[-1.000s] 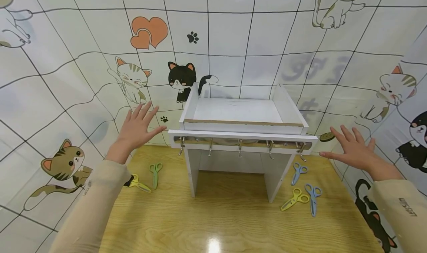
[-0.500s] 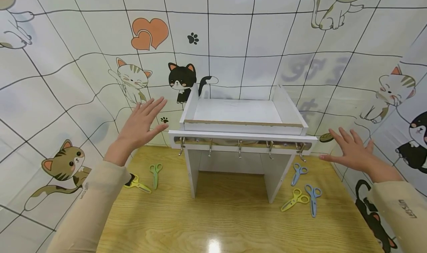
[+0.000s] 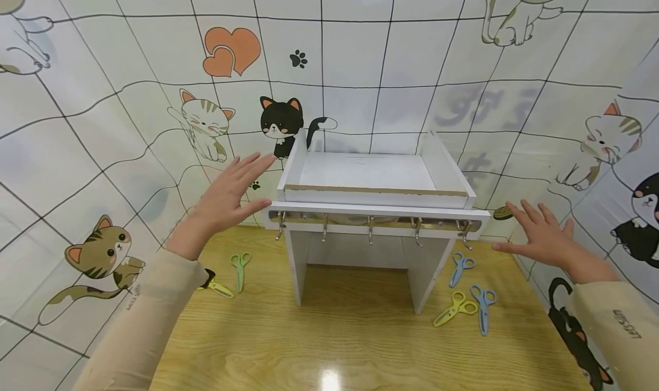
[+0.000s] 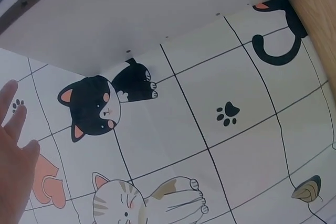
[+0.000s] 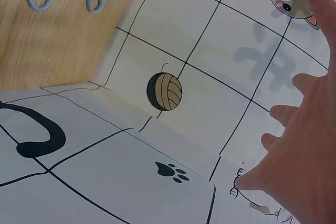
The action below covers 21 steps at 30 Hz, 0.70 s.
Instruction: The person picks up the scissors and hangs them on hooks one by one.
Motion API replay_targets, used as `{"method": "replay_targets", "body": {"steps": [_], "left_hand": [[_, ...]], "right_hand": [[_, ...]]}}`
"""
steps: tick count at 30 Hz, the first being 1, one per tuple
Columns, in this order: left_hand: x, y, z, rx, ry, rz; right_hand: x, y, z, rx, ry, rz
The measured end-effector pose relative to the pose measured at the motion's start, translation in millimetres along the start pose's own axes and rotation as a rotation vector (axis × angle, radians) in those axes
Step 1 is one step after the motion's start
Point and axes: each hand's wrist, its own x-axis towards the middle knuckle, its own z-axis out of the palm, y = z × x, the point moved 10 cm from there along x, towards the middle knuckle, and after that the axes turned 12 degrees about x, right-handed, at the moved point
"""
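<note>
A small white shelf unit (image 3: 370, 199) with a tray-like top stands at the back of the wooden table. Along its front runs a rail with several metal hooks (image 3: 370, 230). My left hand (image 3: 226, 199) is raised beside the unit's left end, fingers straight, thumb tip right at the end of the hook rail. On the other side my right hand (image 3: 546, 236) hovers with spread fingers, a little apart from the rail's right end. Neither hand holds anything. In the left wrist view the unit's white side panel (image 4: 147, 14) fills the top.
Green scissors (image 3: 240, 271) and yellow scissors (image 3: 220, 289), partly covered by the left sleeve, lie on the table (image 3: 288, 351) at left. At right lie yellow scissors (image 3: 455, 308) and two blue pairs (image 3: 483, 308). A cat-print sheet (image 3: 355, 53) hangs behind and at both sides.
My left hand has moved right, toward the unit's left end, and its fingers have come closer together. My right hand has shifted only slightly. The shelf unit and scissors stay put.
</note>
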Motion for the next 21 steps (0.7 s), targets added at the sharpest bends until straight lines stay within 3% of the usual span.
{"method": "replay_targets", "body": {"steps": [13,21], "left_hand": [[6.8,33.1,-7.9,-0.068,0.05,0.087],[7.2,43.3,-12.7,-0.09,0.101,0.123]], "right_hand": [[1.5,-2.7,4.4,0.01,-0.01,0.01],[0.2,-4.5,6.1,0.002,-0.018,0.003]]}}
